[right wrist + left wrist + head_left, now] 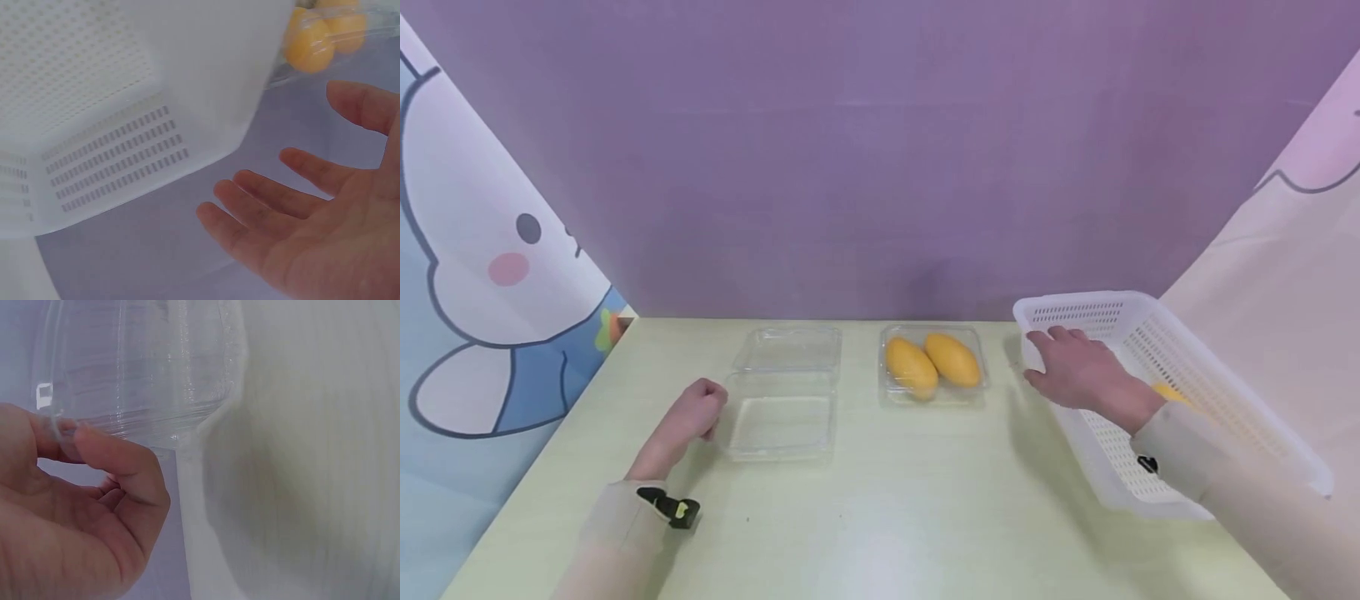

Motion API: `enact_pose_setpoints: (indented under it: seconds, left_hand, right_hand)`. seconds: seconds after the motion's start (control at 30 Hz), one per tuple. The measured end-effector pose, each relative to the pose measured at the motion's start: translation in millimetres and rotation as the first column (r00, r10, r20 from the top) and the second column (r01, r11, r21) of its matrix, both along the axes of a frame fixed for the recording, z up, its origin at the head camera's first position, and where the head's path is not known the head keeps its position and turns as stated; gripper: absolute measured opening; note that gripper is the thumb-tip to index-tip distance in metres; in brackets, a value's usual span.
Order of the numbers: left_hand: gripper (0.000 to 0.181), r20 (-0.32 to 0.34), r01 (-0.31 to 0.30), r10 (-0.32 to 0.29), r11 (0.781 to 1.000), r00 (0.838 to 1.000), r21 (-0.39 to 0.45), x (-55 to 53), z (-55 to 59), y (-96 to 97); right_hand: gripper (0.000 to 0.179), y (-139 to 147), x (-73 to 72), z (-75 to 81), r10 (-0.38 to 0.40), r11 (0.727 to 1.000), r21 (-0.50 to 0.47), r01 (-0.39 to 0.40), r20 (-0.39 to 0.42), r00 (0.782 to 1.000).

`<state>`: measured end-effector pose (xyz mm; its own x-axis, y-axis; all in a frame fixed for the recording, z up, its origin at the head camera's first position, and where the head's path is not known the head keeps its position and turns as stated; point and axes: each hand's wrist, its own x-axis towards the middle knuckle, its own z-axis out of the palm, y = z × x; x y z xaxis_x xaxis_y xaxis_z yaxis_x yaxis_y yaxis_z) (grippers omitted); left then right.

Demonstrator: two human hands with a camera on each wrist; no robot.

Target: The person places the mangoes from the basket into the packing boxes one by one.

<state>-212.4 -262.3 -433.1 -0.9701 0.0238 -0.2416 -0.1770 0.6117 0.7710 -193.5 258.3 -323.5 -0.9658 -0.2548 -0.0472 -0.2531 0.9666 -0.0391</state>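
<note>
My left hand (695, 410) is at the left edge of a clear plastic clamshell box (781, 423), which lies opened flat on the table. In the left wrist view, thumb and index finger of the left hand (94, 506) pinch the rim of the clear box (150, 369). Over the near-left rim of a white plastic basket (1217, 354), my right hand (1078, 371) hovers with fingers spread and holds nothing. A yellow mango (1171, 392) shows partly inside the basket; my right forearm hides much of the rest.
To the right of the opened box, a second clear box (891, 398) holds two yellow mangoes (952, 360). A purple backdrop (880, 167) stands along the table's far edge. Printed cloths (497, 250) hang at both sides.
</note>
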Motion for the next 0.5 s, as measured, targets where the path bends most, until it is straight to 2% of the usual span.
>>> enact_pose_setpoints:
  seconds: [0.23, 0.5]
  left_hand:
    - [0.034, -0.007, -0.001, 0.002, 1.0, 1.0, 0.015, 1.0, -1.9, 4.0]
    - [0.032, -0.011, 0.008, -0.008, 0.998, 1.0, 0.07, 2.4, -2.2, 7.8]
  right_hand:
    - [0.063, 30.3, 0.2, -6.4, -0.077, 0.997, 0.003, 0.077, 0.053, 0.996]
    - [0.072, 67.4, -6.3, -12.1, -0.167, 0.986, 0.006, 0.168, 0.16, 0.973]
